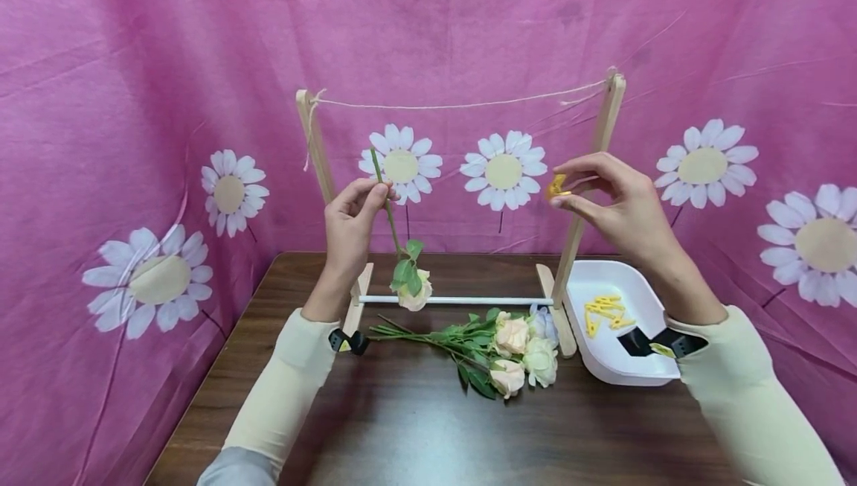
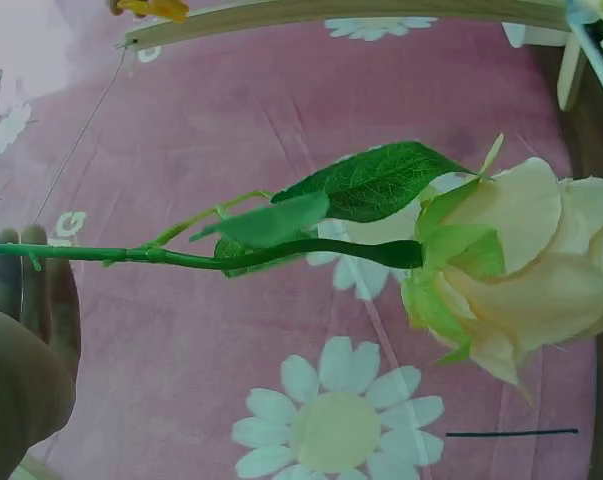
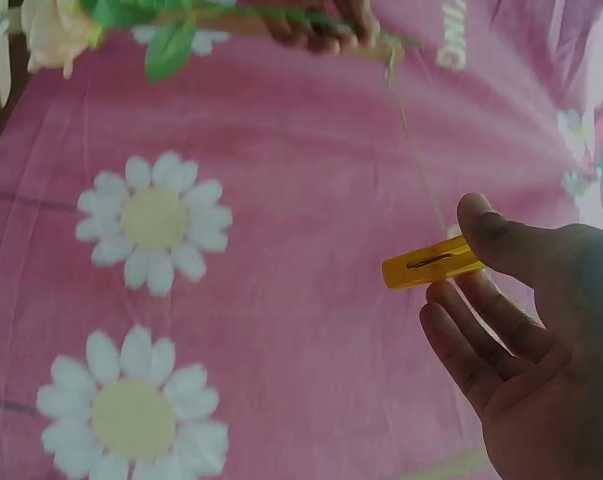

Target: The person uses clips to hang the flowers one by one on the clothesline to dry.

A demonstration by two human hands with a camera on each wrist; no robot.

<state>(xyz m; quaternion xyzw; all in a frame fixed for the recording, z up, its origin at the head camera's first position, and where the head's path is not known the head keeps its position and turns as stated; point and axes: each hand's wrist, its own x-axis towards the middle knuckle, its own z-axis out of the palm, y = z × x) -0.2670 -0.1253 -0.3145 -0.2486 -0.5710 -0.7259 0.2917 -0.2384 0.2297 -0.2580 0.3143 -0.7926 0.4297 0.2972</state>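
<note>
In the head view my left hand pinches the green stem of a cream rose, which hangs bloom down with its leaves just above the petals. The left wrist view shows the same rose close up, its stem running back to the fingers. My right hand pinches a yellow clothespin between thumb and fingers, to the right of the rose. Seen from the right wrist, the clothespin points away from the fingertips. Above both hands a thin string spans two wooden posts.
A bunch of roses in peach, white and pale blue lies on the dark wooden table. At its right a white basin holds several yellow clothespins. A white rod joins the frame's feet. Pink cloth with daisies surrounds the table.
</note>
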